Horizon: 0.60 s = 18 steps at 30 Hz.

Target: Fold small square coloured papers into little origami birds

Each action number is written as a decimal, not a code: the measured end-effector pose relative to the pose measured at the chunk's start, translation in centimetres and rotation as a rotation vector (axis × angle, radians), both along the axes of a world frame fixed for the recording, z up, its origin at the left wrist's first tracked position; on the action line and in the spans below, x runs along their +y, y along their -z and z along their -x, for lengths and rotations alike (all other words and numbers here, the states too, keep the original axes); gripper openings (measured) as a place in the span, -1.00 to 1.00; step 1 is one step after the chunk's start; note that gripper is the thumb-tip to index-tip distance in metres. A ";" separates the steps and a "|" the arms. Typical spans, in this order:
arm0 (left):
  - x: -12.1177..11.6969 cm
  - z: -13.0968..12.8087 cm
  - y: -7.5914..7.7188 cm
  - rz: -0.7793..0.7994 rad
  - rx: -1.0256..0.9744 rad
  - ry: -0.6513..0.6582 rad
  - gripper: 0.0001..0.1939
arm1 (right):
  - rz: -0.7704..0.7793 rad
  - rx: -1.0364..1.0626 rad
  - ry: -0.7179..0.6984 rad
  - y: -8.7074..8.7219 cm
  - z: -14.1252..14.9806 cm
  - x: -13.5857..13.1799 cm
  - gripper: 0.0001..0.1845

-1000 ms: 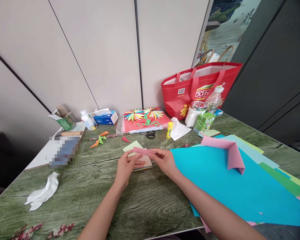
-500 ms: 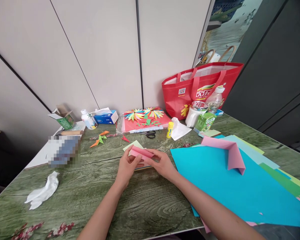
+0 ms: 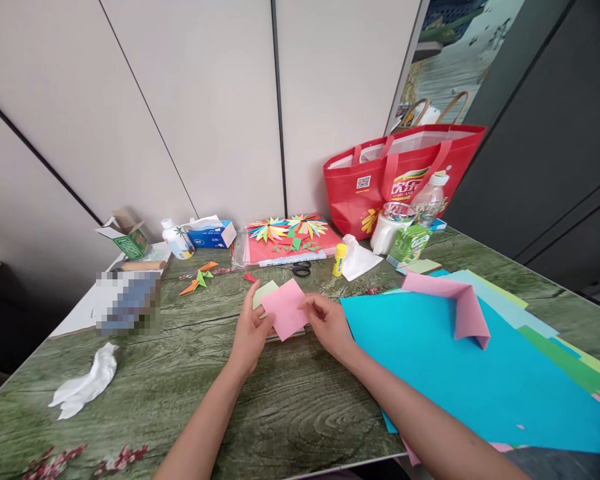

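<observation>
A small pink square of paper (image 3: 286, 309) is held up and opened out between both hands, turned so that its corners point up and down. My left hand (image 3: 250, 328) pinches its left side between thumb and fingers. At its right corner, the fingertips of my right hand (image 3: 328, 325) are closed on the paper. Behind and below it lies a pale green sheet (image 3: 266, 292) on a small stack, mostly hidden by the pink square and the hands.
Right of my hands lie large blue sheets (image 3: 430, 373) with a folded pink strip (image 3: 445, 290) on top. Beyond are a glue stick (image 3: 339, 260), scissors (image 3: 301, 269), folded paper stars (image 3: 269, 230) and a red bag (image 3: 360, 193). Crumpled tissue (image 3: 87, 383) lies left.
The pink paper was folded over between my hands; now it is opened flat and turned on its corner. My right hand has shifted slightly to the right edge of the paper.
</observation>
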<state>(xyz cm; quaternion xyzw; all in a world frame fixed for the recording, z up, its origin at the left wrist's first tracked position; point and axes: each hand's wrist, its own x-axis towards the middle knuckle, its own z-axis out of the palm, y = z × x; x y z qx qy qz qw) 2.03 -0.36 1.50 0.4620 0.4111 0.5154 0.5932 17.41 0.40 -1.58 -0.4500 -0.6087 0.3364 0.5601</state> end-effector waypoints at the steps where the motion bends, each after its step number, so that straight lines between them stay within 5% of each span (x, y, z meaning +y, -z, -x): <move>1: 0.0 0.0 0.0 -0.029 -0.001 -0.006 -0.25 | -0.004 0.005 0.002 0.1 -0.1 0.1 -0.84; 6: 0.4 0.3 0.5 -0.023 0.114 -0.006 -0.75 | 0.035 0.102 0.027 0.2 -0.4 0.7 -0.79; 13: 0.1 0.0 0.1 -0.191 0.318 0.133 -0.69 | 0.082 0.144 0.010 -0.2 -0.6 0.8 -0.80; 18: -0.1 -0.1 -0.5 -0.194 0.375 0.119 -0.81 | 0.115 0.142 0.008 -0.1 -0.6 0.8 -0.81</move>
